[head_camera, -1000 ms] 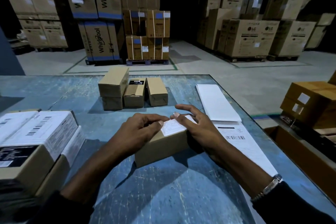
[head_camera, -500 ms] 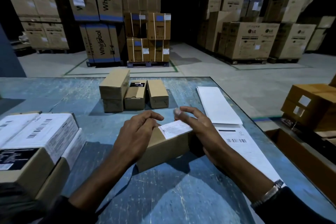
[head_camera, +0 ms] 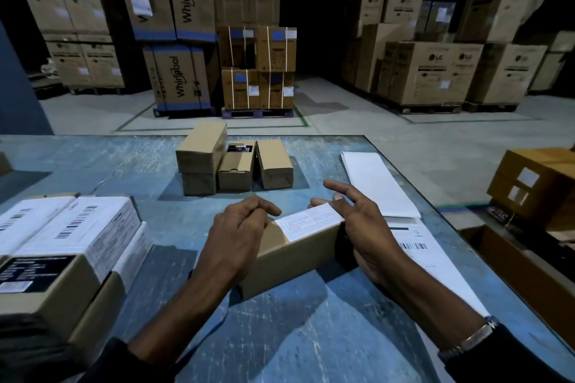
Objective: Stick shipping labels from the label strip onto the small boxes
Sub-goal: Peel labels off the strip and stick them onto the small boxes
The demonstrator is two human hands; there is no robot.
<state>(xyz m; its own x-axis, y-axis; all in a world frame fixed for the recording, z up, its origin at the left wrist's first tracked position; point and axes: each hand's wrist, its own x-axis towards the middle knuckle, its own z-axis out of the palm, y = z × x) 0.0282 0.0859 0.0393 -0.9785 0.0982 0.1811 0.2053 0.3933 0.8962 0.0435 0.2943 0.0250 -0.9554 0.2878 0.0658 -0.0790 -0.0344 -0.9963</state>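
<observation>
Your small box [head_camera: 295,261] lies on the blue desk [head_camera: 311,336] right in front of you, between your two hands. A white label [head_camera: 311,221] is stuck on its top, at the right end. The box is closed, so you cannot see what is inside it.

Your left hand [head_camera: 239,233] rests on the left end of the box with its fingers loosely bent; it grips nothing. Your right hand [head_camera: 361,221] is at the right end, with its fingers straight and spread and its thumb on the edge of the label. It is open.

The label strip [head_camera: 413,246] lies on the desk to your right, partly hidden under your right arm. A blank white piece lies at its far end. The print on the labels is too small to read.

Four more boxes [head_camera: 236,162] sit at the far side of the desk, two of them stacked. All are closed. Boxes with labels [head_camera: 62,246] sit at your left, cut off by the edge of the picture.

A second ago both hands pressed down on the label. Now your right fingers have lifted and spread out, and your left fingers have slid off the label toward the left end.
</observation>
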